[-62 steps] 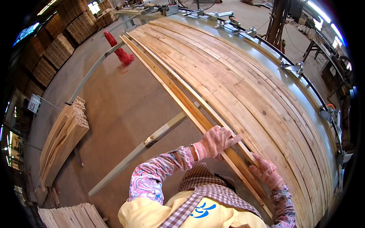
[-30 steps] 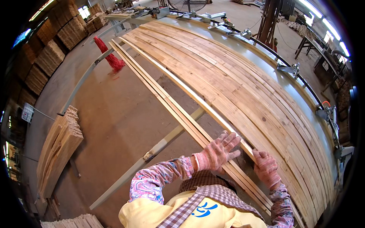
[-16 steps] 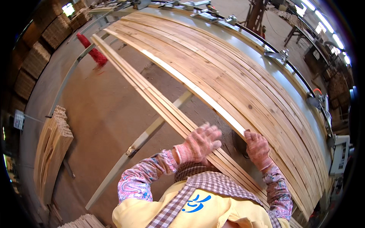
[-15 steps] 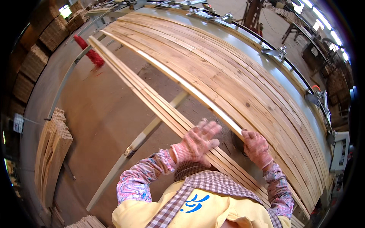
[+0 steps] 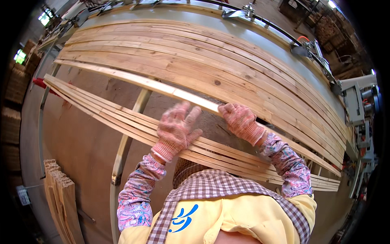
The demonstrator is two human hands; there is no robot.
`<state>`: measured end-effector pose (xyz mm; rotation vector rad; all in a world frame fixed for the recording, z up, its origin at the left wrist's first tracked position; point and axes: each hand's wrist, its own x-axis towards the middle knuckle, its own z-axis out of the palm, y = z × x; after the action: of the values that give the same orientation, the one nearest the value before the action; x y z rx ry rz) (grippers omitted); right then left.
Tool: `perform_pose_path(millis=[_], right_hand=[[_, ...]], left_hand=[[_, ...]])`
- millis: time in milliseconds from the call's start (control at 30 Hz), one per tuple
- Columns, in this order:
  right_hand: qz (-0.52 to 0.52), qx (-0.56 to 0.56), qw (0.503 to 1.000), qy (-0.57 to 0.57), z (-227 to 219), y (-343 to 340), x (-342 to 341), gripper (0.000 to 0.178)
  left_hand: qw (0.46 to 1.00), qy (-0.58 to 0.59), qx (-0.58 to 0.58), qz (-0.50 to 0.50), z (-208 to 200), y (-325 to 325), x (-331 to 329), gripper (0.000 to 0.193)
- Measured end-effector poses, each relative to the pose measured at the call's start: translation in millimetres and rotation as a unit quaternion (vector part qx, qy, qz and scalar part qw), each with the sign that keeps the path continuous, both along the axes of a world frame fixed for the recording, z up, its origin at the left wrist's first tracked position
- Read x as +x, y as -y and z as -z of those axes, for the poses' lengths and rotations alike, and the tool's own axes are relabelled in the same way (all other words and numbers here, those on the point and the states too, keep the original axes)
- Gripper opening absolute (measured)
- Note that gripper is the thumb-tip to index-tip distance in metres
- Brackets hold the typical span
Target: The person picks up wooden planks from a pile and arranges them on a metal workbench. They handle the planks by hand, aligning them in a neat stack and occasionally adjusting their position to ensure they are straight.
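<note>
Both my hands wear pinkish work gloves. My right hand (image 5: 240,122) is closed around a long, pale wooden strip (image 5: 158,86), which runs to the far left and lies apart from the boards beyond it. With fingers spread, my left hand (image 5: 175,129) hovers at a bundle of narrow wooden strips (image 5: 122,115) in front of my body; whether its palm touches them I cannot tell. Past the held strip, several long knotty boards (image 5: 170,61) lie side by side on a grey-topped machine table (image 5: 162,15).
Metal clamps (image 5: 239,13) line the table's far edge, and a machine unit (image 5: 355,103) stands at the right. A support bar (image 5: 122,158) runs beneath the strips. Stacked wood pieces (image 5: 63,199) stand on the floor at the lower left.
My view has swung to the right. The strip in my right hand now sits farther from the boards at its near end. My left hand has lifted and moved toward that strip.
</note>
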<state>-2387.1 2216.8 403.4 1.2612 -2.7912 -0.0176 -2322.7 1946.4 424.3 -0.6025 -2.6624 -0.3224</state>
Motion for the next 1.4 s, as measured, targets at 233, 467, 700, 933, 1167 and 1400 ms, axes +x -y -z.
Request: perform_pose_path(millis=[233,467,700,933,1167,1400], right_hand=[[-0.001,-0.024,0.999,-0.039,6,-11,-11,0.051],[0.065,0.13,0.988,-0.042,15,-10,-38,0.054],[0.003,0.002,0.985,0.172,-28,0,-16,0.066],[0.041,0.108,0.99,-0.081,2,10,-28,0.063],[-0.046,-0.1,0.993,0.044,-18,-2,-36,0.063],[0.042,0.111,0.992,-0.042,5,5,-74,0.058]], left_hand=[[0.994,0.103,0.019,0.044,5,4,-9,0.044],[1.0,-0.018,-0.001,-0.011,14,-1,-17,0.06],[0.988,0.155,-0.011,0.026,17,0,-22,0.044],[0.999,-0.015,0.011,-0.031,10,-6,-22,0.055],[0.993,0.113,-0.013,0.022,10,0,-31,0.048],[0.997,0.057,0.05,-0.016,14,-6,-35,0.05]])
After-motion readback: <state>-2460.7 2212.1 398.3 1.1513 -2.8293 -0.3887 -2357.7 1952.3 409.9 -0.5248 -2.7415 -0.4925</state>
